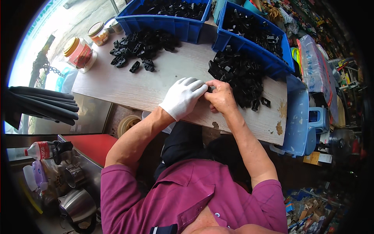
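Observation:
My left hand (184,96), in a white knit glove, and my bare right hand (221,96) meet fingertip to fingertip over the wooden tabletop (128,85). Between them they pinch a small black plastic part (209,89), mostly hidden by the fingers. Just beyond my right hand lies a large heap of black plastic parts (239,76). A second, flatter pile of similar black parts (140,46) lies at the far left of the table.
Two blue plastic bins (171,24) (249,46) holding more black parts stand along the far edge. Jars with gold lids (79,52) sit at the table's left corner. A blue chair (297,117) is at the right, kettles and bottles at the lower left.

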`<state>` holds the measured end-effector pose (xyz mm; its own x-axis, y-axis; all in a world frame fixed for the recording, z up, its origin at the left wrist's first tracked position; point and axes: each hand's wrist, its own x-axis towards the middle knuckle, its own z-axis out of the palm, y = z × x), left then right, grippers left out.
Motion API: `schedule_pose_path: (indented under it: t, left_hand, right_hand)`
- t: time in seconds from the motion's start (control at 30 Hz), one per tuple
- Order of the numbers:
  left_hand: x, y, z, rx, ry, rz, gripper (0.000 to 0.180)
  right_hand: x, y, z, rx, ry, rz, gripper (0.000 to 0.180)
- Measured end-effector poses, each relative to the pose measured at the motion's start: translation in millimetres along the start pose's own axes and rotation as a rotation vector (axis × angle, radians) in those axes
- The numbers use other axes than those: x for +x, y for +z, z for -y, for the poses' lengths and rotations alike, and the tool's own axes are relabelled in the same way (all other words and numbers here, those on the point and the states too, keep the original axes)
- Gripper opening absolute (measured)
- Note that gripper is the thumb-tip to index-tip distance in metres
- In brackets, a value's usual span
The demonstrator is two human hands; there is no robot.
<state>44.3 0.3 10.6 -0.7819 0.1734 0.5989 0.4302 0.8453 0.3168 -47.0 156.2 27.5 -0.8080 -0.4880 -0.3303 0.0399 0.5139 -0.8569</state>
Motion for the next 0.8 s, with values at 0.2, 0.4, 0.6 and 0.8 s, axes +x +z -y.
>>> schedule_pose_path:
  t: [0.2, 0.4, 0.6, 0.8]
  left_hand:
    - [-13, -28, 13, 0.157, -0.137, -0.33, 0.034]
    - [-88, -80, 130, 0.796, -0.611, -0.277, 0.033]
    - [-96, -73, 128, 0.743, -0.663, -0.094, 0.029]
    - [-90, -75, 126, 0.654, -0.516, -0.097, 0.033]
  right_hand:
    - [3, 2, -4, -0.014, -0.168, -0.004, 0.032]
    - [-18, -18, -13, 0.269, -0.185, 0.089, 0.032]
    - [-30, -110, -37, 0.455, -0.136, -0.198, 0.059]
    - [-42, -213, -89, 0.547, 0.042, -0.766, 0.067]
